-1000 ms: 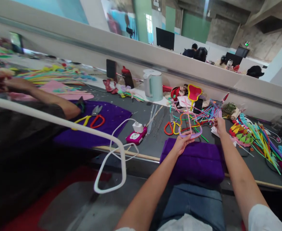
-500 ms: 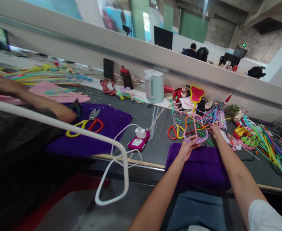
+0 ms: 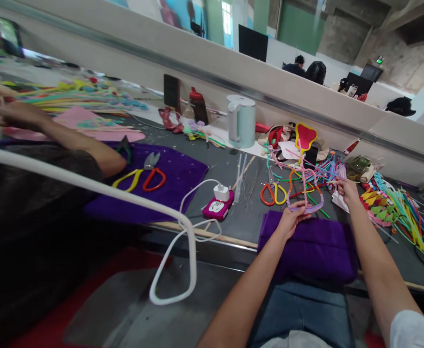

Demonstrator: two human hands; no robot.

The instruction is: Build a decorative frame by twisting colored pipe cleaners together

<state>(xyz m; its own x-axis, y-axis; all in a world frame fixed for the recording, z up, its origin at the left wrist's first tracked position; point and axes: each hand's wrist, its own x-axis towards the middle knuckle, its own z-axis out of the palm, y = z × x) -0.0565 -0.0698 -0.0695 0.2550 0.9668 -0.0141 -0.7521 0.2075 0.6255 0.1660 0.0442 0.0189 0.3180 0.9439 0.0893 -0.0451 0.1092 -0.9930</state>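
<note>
My left hand (image 3: 293, 220) is closed on the lower purple edge of a pipe cleaner frame (image 3: 318, 205), bent into a rounded outline of orange, pink and purple. A pink stem runs up its middle to a red shape with a yellow border (image 3: 306, 137). To the right, my right hand (image 3: 348, 192) is raised beside the frame, apart from it, with fingertips pinched together. What lies between them is too small to make out. Behind its fingers spreads a bundle of pink, purple and blue pipe cleaners (image 3: 337, 166). Folded purple cloth (image 3: 308, 244) lies below my left hand.
Red-and-yellow-handled scissors (image 3: 269, 193) lie left of the frame. A kettle (image 3: 241, 123), a bottle (image 3: 198, 106) and a power strip (image 3: 217, 208) with a white charger stand further left. A co-worker's arm (image 3: 70, 137) and a white curved bar (image 3: 125, 199) occupy the left side.
My right hand has moved right, away from the frame, to the pipe cleaner bundle. My left hand keeps its hold on the frame. The whole view has shifted slightly.
</note>
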